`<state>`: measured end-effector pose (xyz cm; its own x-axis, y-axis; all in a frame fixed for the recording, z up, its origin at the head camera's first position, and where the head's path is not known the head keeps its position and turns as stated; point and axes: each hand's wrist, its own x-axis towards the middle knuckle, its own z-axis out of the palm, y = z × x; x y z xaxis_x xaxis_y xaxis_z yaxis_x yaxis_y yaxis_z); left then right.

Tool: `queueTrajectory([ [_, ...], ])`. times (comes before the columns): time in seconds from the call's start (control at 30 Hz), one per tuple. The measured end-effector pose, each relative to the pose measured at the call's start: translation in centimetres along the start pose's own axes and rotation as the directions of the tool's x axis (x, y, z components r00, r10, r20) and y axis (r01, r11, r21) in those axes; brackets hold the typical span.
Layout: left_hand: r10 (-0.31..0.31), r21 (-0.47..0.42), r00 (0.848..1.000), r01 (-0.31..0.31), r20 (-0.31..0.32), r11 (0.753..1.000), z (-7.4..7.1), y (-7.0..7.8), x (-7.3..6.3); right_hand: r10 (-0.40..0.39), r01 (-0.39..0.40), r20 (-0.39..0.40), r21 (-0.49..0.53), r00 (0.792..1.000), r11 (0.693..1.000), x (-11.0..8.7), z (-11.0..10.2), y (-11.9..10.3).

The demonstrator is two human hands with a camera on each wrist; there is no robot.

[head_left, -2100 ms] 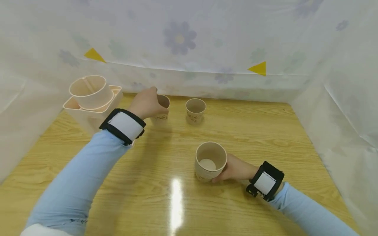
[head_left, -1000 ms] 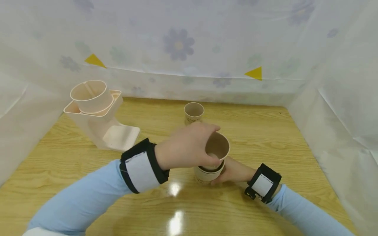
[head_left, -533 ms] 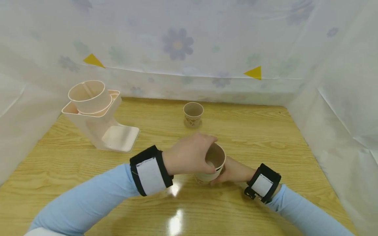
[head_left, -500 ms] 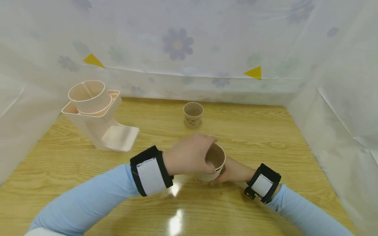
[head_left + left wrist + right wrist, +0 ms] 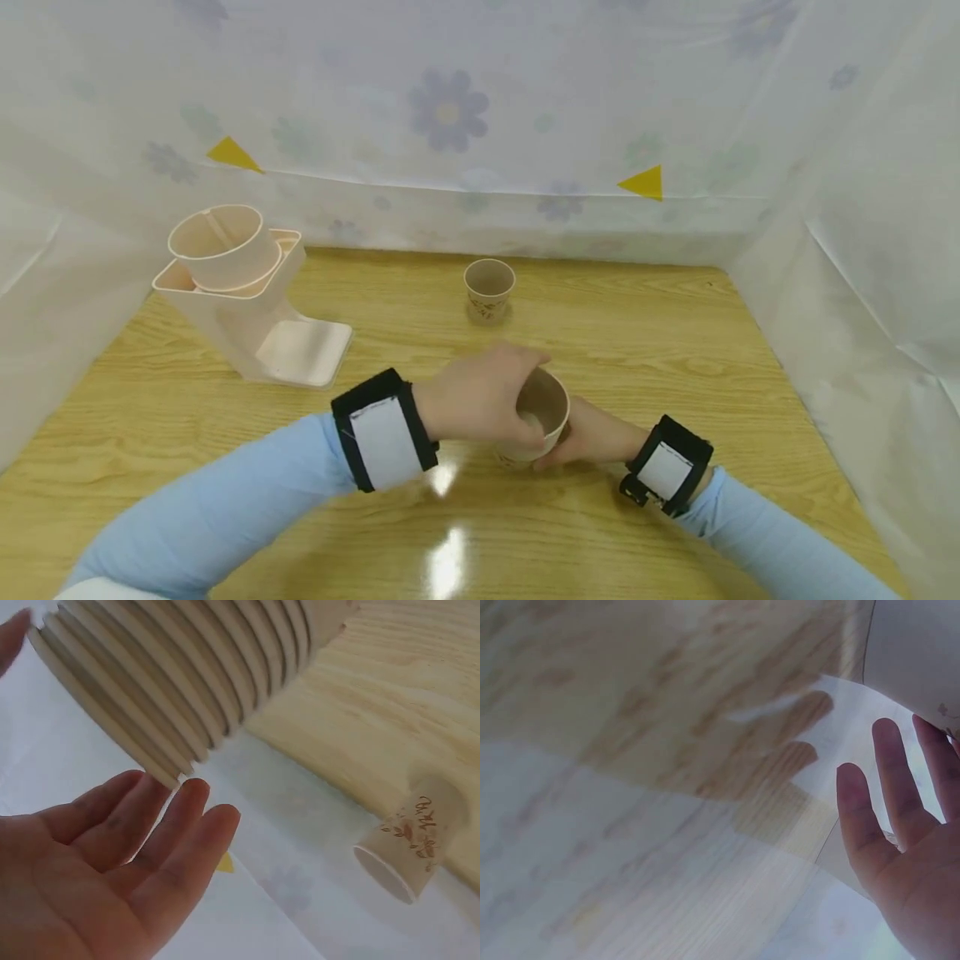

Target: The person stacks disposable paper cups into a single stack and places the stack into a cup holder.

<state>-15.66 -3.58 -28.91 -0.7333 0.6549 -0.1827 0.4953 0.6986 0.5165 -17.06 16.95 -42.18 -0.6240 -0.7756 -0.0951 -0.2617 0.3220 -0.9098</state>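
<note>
Top cup [image 5: 551, 398], held higher a second ago, now sunk into stack [image 5: 172, 667] — one fewer loose. Left hand [image 5: 480, 396] pinches its rim, thumb opposite fingers; right hand [image 5: 603, 433] grips stack's side. Lone cup [image 5: 489, 292] stands behind, apart.

From far away I look into a curtained booth [image 5: 832, 217]: flowery white sheets [image 5: 322, 100] hang along three sides of a desk [image 5: 637, 333].

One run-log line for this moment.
left hand: grips nested paper cups near rim | right hand: holds them lower | single paper cup: upright, apart
</note>
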Motion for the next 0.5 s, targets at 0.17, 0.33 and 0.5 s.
queueTrajectory([
  [0.17, -0.08, -0.025, 0.99, 0.078, -0.113, 0.997, -1.9, -2.0, 2.5, -0.017, 0.017, -0.045, -0.01, 0.999, 1.0, -0.1, -0.1, 0.0],
  [0.33, -0.236, -0.038, 0.935, 0.234, -0.266, 0.971, -3.0, -5.9, 6.3, -0.026, 0.025, -0.083, -0.023, 0.996, 0.999, -0.1, -0.1, 0.1],
  [0.5, -0.378, 0.008, 0.877, 0.398, -0.295, 0.917, -2.4, -9.3, 9.4, -0.012, 0.009, -0.083, -0.031, 0.996, 0.999, 0.0, 0.3, 0.2],
])
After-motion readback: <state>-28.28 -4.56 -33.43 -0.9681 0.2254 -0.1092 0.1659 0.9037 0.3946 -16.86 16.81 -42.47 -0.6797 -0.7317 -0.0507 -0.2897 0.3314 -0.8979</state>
